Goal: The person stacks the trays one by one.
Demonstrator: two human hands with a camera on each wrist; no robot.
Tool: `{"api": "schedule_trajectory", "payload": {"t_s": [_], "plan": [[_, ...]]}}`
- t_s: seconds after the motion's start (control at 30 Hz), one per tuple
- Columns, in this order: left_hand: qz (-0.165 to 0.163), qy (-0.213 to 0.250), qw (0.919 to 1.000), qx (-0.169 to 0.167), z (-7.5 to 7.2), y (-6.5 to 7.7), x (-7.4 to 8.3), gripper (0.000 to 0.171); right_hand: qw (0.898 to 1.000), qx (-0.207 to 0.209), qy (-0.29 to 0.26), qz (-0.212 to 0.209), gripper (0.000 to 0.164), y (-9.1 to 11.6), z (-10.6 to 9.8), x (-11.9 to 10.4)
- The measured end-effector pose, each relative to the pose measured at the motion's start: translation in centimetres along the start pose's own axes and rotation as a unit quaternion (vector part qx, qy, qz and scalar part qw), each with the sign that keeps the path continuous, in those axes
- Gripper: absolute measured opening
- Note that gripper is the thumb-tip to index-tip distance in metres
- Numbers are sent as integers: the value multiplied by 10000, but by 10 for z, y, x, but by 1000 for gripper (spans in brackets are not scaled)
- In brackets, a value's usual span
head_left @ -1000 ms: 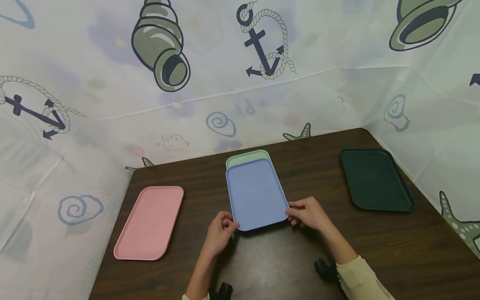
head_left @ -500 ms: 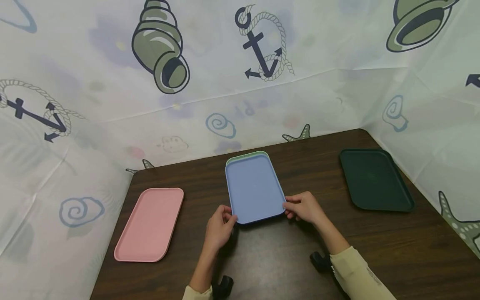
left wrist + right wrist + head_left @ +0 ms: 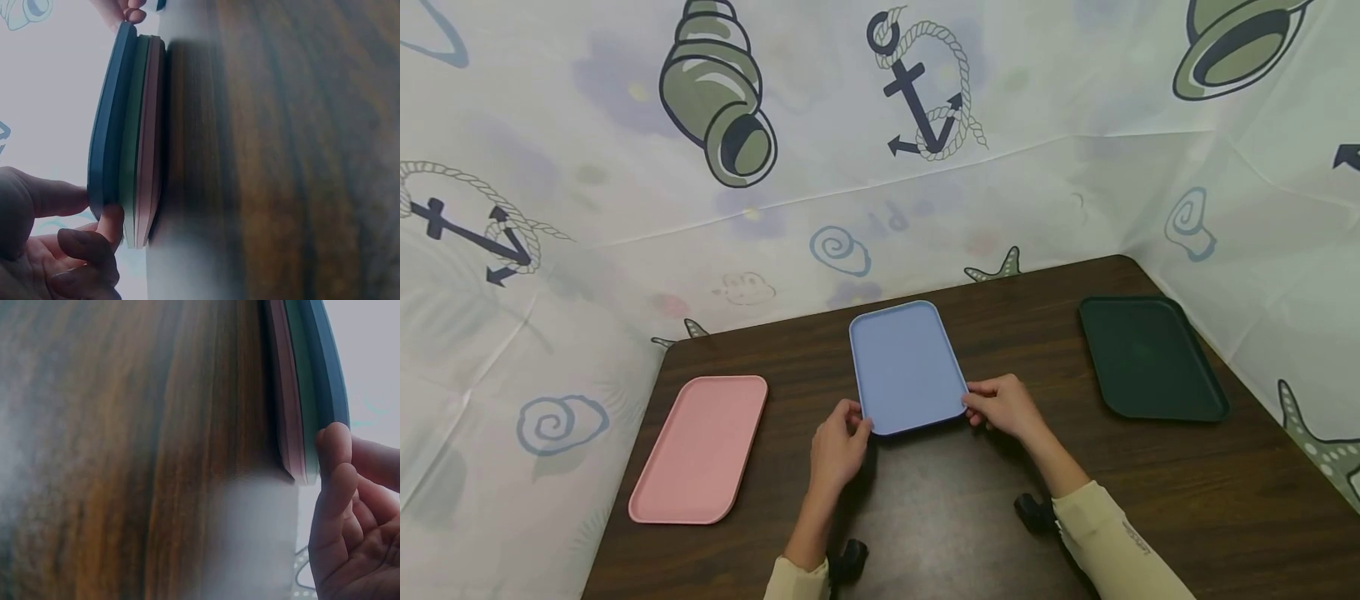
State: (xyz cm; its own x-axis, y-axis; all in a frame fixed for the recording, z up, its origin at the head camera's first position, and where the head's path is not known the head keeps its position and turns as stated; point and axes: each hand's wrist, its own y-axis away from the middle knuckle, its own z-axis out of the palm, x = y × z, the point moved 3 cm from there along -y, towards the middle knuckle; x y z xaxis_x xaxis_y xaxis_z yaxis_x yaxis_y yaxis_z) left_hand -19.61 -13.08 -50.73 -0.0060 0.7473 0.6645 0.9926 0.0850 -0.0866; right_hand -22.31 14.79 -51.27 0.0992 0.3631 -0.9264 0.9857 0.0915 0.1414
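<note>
Left hand [image 3: 837, 448] and right hand [image 3: 1007, 407] pinch the blue tray [image 3: 908, 367]; I'd lower it evenly onto the green tray [image 3: 132, 131] beneath it.

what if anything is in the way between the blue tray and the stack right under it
No object shows between the blue tray and the green tray just beneath. Only the left hand and right hand, pinching the blue tray's near corners, may have fingertips in between.

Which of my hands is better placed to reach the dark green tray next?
Likely your right hand: pinching the right edge of the blue tray, it's nearer the dark green tray. Your left hand grips the opposite edge. Either must release first.
</note>
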Motion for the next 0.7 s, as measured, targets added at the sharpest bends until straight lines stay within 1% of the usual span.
{"api": "schedule_trajectory", "payload": {"t_s": [0.23,0.47,0.7], "plan": [[45,-64,9999,118,0,-4,0,20,9999,106,27,-2,32,-4,1,0],[-81,-50,9998,181,3,-8,-3,21,9998,169,-10,-103,32,-8,3,1],[70,32,9998,196,7,-9,-4,23,9993,347,-114,-78,33,-9,4,6]]}}
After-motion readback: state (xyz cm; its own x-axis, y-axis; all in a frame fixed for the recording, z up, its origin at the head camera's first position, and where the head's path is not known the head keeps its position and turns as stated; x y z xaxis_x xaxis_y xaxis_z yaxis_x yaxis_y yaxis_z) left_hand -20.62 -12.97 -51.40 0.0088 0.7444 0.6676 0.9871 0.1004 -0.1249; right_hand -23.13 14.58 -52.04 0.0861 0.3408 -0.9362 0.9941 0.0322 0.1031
